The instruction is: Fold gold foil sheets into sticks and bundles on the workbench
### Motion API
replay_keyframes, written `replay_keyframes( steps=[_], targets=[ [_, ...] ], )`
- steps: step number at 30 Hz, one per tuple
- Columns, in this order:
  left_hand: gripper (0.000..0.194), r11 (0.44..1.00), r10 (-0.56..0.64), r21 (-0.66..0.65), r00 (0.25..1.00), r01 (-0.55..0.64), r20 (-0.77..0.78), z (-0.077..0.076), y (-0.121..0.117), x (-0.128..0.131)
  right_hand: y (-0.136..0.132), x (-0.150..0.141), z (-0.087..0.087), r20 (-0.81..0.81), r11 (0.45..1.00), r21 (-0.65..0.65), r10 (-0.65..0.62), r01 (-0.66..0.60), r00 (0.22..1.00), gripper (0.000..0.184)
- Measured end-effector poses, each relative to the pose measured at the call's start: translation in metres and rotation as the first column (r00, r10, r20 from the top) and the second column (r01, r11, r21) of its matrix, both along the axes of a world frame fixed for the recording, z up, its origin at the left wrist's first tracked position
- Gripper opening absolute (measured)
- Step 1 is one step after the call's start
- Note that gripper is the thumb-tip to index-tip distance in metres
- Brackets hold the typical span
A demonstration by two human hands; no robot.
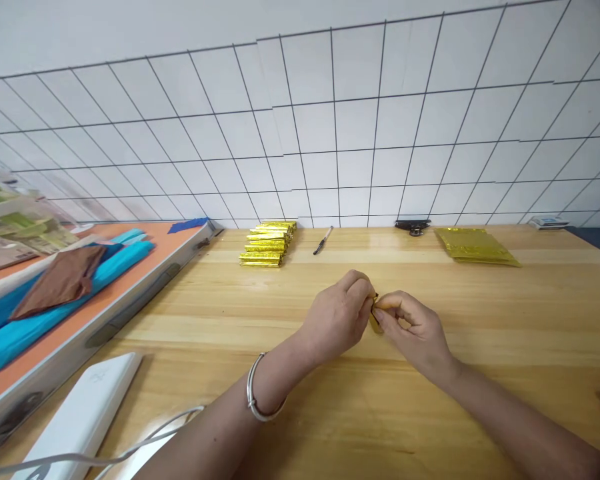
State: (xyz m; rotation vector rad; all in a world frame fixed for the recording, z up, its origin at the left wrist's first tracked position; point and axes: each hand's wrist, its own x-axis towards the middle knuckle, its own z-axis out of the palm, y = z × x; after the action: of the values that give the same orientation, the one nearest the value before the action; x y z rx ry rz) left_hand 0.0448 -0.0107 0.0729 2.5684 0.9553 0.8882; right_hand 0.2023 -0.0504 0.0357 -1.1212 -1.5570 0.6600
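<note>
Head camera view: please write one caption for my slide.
Two bare hands pinch a small gold piece above a wooden table, before gold rolls.

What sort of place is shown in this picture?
It is probably a small craft workspace, perhaps at home. A wooden table stands against a grid-patterned wall, with a row of shiny gold pieces and a pen lying on it.

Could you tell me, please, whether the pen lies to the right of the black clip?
No, the pen lies to the left of the black clip, between it and the gold rolls.
</note>
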Motion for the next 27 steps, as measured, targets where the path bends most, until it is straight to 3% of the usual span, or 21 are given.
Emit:
replay_keyframes(
  steps=[3,6,10,17,22,27],
  targets=[
    [0.011,0.999,-0.053,-0.006,0.998,0.053,-0.022,0.004,0.003,-0.006,0.002,0.005,0.000,-0.086,0.997,-0.069,0.038,-0.044,0.996,0.015],
    [0.009,0.995,-0.096,-0.039,0.995,0.096,0.012,0.008,0.004,-0.011,0.004,0.008,0.001,-0.021,0.990,-0.064,0.126,-0.127,0.992,0.024],
    [0.009,0.992,-0.099,-0.075,0.994,0.103,0.053,0.010,0.004,-0.011,0.005,0.006,0.002,0.024,0.974,-0.062,0.220,-0.219,0.975,0.021],
    [0.010,0.986,-0.135,-0.083,0.985,0.145,0.108,0.008,0.002,-0.010,0.004,0.006,-0.001,-0.072,0.953,-0.108,0.277,-0.284,0.958,0.019],
    [0.010,0.967,-0.189,-0.123,0.955,0.221,0.229,0.004,0.004,-0.009,0.006,0.009,-0.002,0.034,0.964,-0.043,0.263,-0.261,0.964,0.024],
    [0.010,0.941,-0.182,-0.211,0.922,0.265,0.343,-0.003,0.005,-0.009,0.006,0.008,-0.003,0.056,0.987,-0.012,0.161,-0.161,0.985,0.022]
  ],
)
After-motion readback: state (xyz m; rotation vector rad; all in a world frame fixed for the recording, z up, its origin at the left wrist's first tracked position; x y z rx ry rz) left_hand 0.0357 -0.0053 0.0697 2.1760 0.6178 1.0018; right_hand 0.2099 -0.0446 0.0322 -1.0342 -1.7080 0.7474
